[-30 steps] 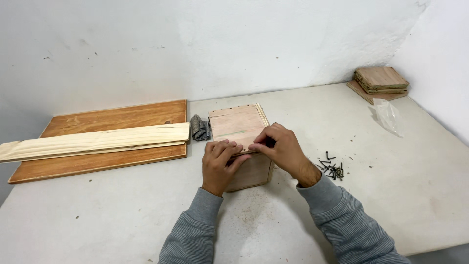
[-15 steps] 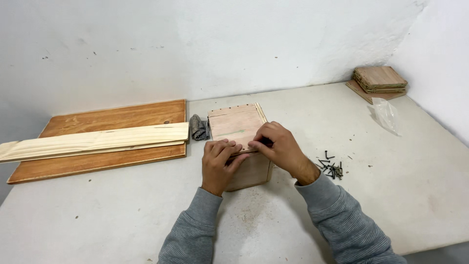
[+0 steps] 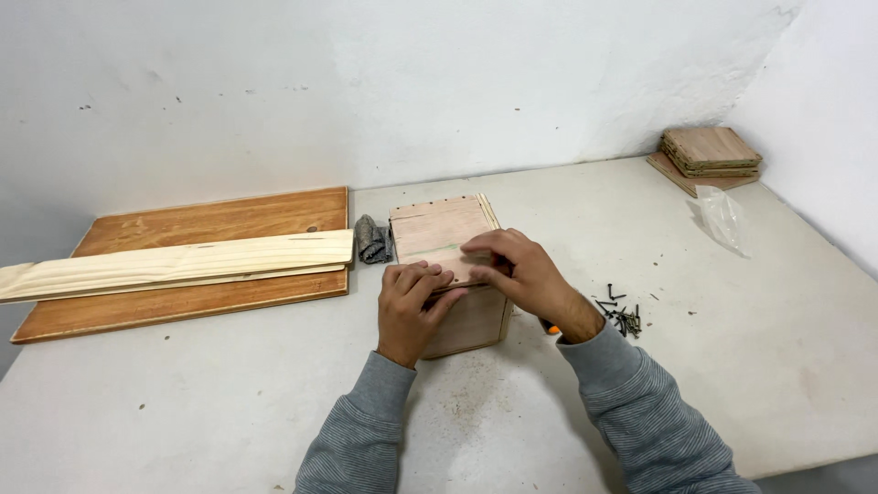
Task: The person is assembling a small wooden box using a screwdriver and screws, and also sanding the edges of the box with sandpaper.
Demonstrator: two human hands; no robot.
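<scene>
Both hands rested on a small plywood box (image 3: 437, 230) that stood on the desk (image 3: 229, 402) directly in front of the person. The left hand (image 3: 412, 306) lay over the box's near top edge, fingers curled loosely and pressing down on the lid. The right hand (image 3: 521, 274) lay flat beside it, fingertips (image 3: 476, 247) bearing on the top panel; whether anything was pinched under those fingers could not be told. The two hands sat close together, thumbs nearly touching. Just beyond the left hand, against the box's far left corner, lay a crumpled grey rag (image 3: 371, 240). Further left of the hands sat a brown wooden board (image 3: 183, 302) with a pale plank (image 3: 174, 263) across it. Near the right wrist lay a scatter of dark screws (image 3: 622, 316). Well beyond the right hand were a clear plastic bag (image 3: 722, 220) and a stack of square wooden panels (image 3: 709, 151)
</scene>
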